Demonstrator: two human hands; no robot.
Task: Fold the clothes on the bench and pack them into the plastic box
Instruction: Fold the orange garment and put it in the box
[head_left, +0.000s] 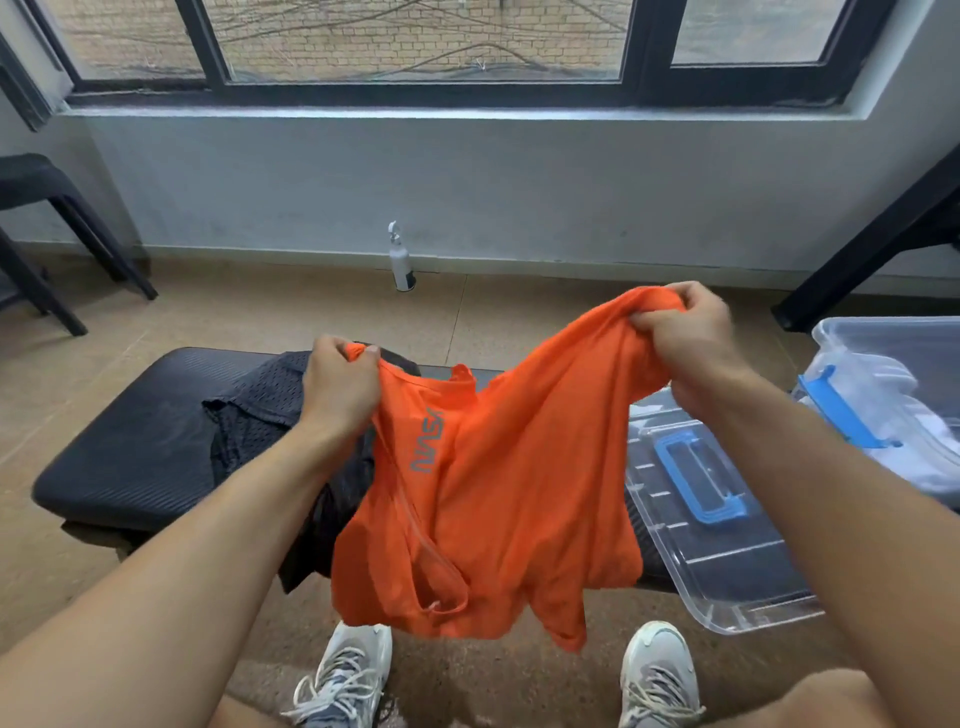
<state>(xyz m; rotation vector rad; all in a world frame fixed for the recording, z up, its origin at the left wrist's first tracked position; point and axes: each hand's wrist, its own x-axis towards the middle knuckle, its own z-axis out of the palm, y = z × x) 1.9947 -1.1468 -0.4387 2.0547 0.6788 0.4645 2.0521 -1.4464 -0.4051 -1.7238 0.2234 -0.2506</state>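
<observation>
An orange T-shirt (498, 493) with grey lettering hangs in the air over the black padded bench (130, 441). My left hand (337, 389) grips one bunched edge of it, and my right hand (691, 338) grips the other edge, held higher. Under the shirt a dark mesh garment (260, 405) lies crumpled on the bench. The clear plastic box (893, 405) with blue latches stands at the right, with white cloth inside. Its clear lid (727, 545) with a blue handle rests on the bench's right end.
A white bottle (401, 262) stands on the floor by the wall under the window. A black stool (47, 234) is at the left, a black table leg (872, 249) at the right. My two sneakers (353, 675) are on the tiled floor in front of the bench.
</observation>
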